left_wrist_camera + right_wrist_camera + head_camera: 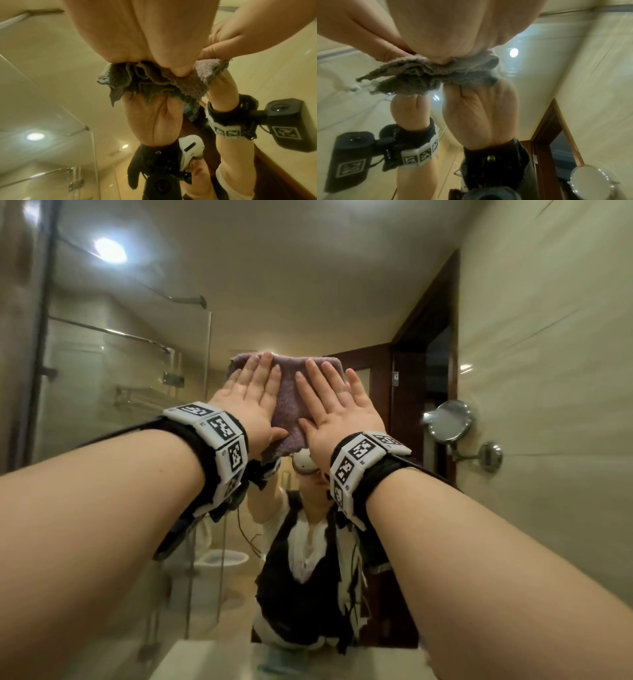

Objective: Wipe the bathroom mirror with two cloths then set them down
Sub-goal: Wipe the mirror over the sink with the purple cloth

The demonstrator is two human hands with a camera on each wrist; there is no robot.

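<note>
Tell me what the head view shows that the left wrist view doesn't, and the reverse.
Head view only: the backs of both hands, left hand and right hand, fingers straight on the purple cloth; the round wall mirror. Left wrist view only: the cloth's bunched lower edge and the reflected palm. Both: cloth pressed flat against the bathroom mirror.

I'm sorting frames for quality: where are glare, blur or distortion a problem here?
Head view: sharp on both hands, left hand and right hand, flat on the cloth; ceiling light flares, edges bend and soften. Left wrist view: palm fills the top, blurred, cloth sharper. Right wrist view: softest overall, lamp glare beside the cloth.
</note>
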